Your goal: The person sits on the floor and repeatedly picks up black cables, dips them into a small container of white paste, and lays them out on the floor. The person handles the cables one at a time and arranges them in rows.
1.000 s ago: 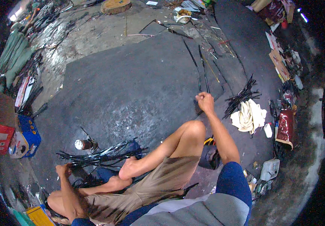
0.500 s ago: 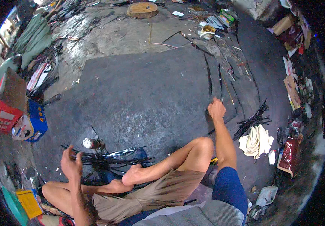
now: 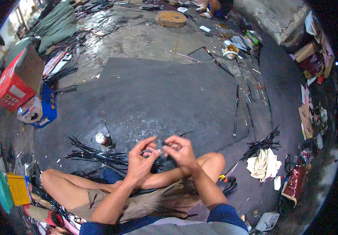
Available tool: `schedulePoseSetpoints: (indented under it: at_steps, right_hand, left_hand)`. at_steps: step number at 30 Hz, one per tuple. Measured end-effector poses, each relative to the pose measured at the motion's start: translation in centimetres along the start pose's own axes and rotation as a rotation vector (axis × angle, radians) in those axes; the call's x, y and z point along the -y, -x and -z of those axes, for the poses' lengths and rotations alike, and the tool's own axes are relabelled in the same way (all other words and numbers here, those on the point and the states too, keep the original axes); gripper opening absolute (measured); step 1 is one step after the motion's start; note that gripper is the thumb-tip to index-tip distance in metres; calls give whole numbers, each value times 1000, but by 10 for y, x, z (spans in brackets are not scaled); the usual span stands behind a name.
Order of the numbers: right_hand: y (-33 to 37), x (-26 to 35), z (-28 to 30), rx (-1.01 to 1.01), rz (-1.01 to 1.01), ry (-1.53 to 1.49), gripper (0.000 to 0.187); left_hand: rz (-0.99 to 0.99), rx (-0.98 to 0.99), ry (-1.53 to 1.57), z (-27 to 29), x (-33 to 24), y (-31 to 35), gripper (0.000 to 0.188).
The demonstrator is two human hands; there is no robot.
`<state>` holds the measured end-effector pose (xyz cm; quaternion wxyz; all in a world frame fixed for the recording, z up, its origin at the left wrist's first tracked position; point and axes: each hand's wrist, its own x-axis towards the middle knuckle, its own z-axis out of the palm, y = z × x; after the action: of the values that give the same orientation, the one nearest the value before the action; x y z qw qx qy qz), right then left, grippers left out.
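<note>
Left hand (image 3: 140, 161): raised over the lap, near centre; thumb and forefinger curled toward each other, pinching the left end of a thin black strip (image 3: 162, 145), remaining fingers loosely spread.

Right hand (image 3: 181, 152): just beside the left hand, fingertips almost meeting it; fingers bent and pressed together on the right part of the same strip. The strip's far tip (image 3: 186, 133) sticks out beyond the knuckles, toward the far right.

Thin black strip: held between both hands, above the person's crossed bare legs (image 3: 98, 184) and the dark grey floor mat (image 3: 153, 98).

Loose bundle of long black strips (image 3: 98, 156): lying on the mat to the left of the hands, ends fanned out leftward.

Small round can with a pale lid (image 3: 101, 139): standing on the mat just beyond that bundle.

Two long black strips (image 3: 236, 113): laid straight on the mat, far right of the hands, well apart from them.

Second heap of black strips (image 3: 263, 144): at the right, beside a crumpled cream cloth (image 3: 263, 164).

Red cardboard box (image 3: 15, 80): far left, next to a blue box (image 3: 45, 107).

Round wooden disc (image 3: 171, 18): on the wet concrete floor at the far edge.
</note>
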<state>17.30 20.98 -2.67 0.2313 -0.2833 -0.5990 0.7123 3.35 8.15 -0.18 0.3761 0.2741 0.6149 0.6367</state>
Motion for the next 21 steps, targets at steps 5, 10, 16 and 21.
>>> schedulePoseSetpoints:
  at_steps: [5,10,16,21]
  right_hand:
    - [7,-8,-51,-1,150,213,15]
    - [8,39,-83,49,584,724,27]
    - [8,47,-106,55,575,691,23]
    - [8,54,-128,-51,645,646,17]
  left_hand:
    - [-169,-77,-229,25,-6,10,19]
    - [76,-258,48,46,-16,23,4]
    - [189,-308,351,63,-7,28,7]
    - [158,-238,767,71,-10,37,13]
